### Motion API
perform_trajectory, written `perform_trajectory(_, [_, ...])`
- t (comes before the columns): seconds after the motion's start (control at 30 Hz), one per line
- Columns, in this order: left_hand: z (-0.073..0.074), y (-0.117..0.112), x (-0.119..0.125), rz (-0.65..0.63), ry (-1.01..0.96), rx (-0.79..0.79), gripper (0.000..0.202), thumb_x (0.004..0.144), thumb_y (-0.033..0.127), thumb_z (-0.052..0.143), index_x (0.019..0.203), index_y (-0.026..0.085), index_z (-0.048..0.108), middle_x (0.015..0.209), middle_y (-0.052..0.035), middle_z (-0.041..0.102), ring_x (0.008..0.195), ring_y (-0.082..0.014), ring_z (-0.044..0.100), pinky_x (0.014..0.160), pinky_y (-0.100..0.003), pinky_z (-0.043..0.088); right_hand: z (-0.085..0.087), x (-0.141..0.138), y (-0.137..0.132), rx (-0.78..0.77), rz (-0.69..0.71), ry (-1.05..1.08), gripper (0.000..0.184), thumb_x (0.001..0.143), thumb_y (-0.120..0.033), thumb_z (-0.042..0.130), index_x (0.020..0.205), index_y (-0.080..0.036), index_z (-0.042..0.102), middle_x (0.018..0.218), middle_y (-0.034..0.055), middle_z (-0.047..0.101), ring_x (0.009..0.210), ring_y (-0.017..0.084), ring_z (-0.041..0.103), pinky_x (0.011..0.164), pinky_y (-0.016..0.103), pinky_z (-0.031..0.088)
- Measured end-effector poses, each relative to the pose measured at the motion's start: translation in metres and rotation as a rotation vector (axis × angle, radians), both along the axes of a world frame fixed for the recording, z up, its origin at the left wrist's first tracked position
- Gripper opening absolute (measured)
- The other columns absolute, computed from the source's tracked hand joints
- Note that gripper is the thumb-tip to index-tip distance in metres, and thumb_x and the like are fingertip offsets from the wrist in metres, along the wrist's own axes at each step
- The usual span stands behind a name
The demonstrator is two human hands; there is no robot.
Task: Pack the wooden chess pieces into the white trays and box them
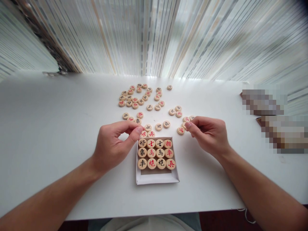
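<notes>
A: Quick pass. Left hand [112,146]?

B: Centre of the frame, just left of the white box [156,177]. Thumb and forefinger pinched together near the box's upper left corner. Can't tell whether a piece sits between them; the fingers hide that spot.

A: Right hand [209,133]?

B: Right of centre, fingers curled in, tips closed on a wooden chess disc [184,125] at the left end of the hand. Only an edge of the disc shows past the fingertips.

A: Anything touching that hand?

B: A red-marked disc [180,130] lies on the table just below-left of the fingertips, and two more sit just above the knuckles.

A: The box?

B: Lower centre, between the two hands, nearer the left one. Twelve discs lie flat inside in three rows of four, red and black characters facing up. The strip at the bottom of the box is bare.

A: Loose ones?

B: Scattered pieces [141,98] spread over the white table [48,128] above the box, densest in the upper centre, thinning toward the right hand. Two red-marked ones lie right at the box's top edge, beside the left thumb.

A: Rest?

B: Striped curtain [154,35] across the top. Blurred-out patches at the right edge.
</notes>
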State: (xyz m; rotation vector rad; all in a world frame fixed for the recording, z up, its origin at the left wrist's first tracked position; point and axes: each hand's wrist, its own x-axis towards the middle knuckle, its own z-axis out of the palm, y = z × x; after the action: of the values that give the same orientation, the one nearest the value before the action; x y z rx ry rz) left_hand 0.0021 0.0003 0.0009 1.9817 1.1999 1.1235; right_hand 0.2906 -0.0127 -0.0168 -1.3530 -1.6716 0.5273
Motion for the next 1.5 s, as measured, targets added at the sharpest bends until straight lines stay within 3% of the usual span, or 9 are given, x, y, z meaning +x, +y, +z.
perform_trajectory(0.2, [0.0, 0.0, 0.0, -0.007, 0.022, -0.011, 0.016, 0.096, 0.023, 0.07, 0.084, 0.019, 0.08, 0.07, 0.0008, 0.077, 0.063, -0.0137, 0.069, 0.064, -0.023, 0.056, 0.001, 0.002, 0.0, 0.043, -0.008, -0.001, 0.038, 0.092, -0.024, 0.071, 0.057, -0.02, 0.059, 0.05, -0.0037, 0.05, 0.047, 0.01, 0.038, 0.046, 0.027, 0.029])
perform_trajectory(0.4, [-0.003, 0.001, -0.002, -0.013, 0.023, -0.013, 0.016, 0.096, 0.022, 0.069, 0.083, 0.019, 0.08, 0.069, 0.0027, 0.076, 0.063, -0.0119, 0.069, 0.062, -0.021, 0.055, -0.001, 0.007, 0.003, 0.123, -0.11, 0.047, 0.037, 0.093, -0.027, 0.069, 0.057, -0.021, 0.062, 0.048, -0.0023, 0.055, 0.045, 0.012, 0.045, 0.047, 0.027, 0.034])
perform_trajectory(0.63, [-0.004, 0.002, -0.002, -0.031, 0.007, -0.011, 0.016, 0.096, 0.023, 0.07, 0.083, 0.02, 0.079, 0.069, 0.0043, 0.075, 0.064, -0.0099, 0.069, 0.063, -0.018, 0.054, -0.001, 0.009, 0.007, 0.099, -0.165, 0.053, 0.04, 0.095, -0.03, 0.065, 0.057, -0.022, 0.062, 0.049, -0.0008, 0.058, 0.047, 0.014, 0.05, 0.048, 0.027, 0.038])
perform_trajectory(0.9, [-0.006, 0.002, -0.002, -0.041, -0.003, -0.013, 0.014, 0.096, 0.022, 0.071, 0.086, 0.02, 0.08, 0.071, 0.0032, 0.077, 0.064, -0.0111, 0.07, 0.064, -0.02, 0.056, -0.001, 0.02, 0.014, -0.04, -0.102, -0.056, 0.012, 0.09, -0.023, 0.069, 0.08, -0.019, 0.076, 0.066, 0.0017, 0.071, 0.056, 0.015, 0.057, 0.052, 0.028, 0.041])
perform_trajectory(1.5, [-0.007, 0.0, -0.002, -0.06, 0.012, 0.001, 0.013, 0.095, 0.021, 0.072, 0.086, 0.018, 0.08, 0.072, 0.0025, 0.078, 0.065, -0.0106, 0.071, 0.064, -0.018, 0.055, -0.003, 0.017, 0.013, -0.062, -0.074, -0.165, 0.015, 0.091, -0.026, 0.067, 0.084, -0.018, 0.078, 0.065, 0.0004, 0.067, 0.055, 0.014, 0.051, 0.053, 0.028, 0.04])
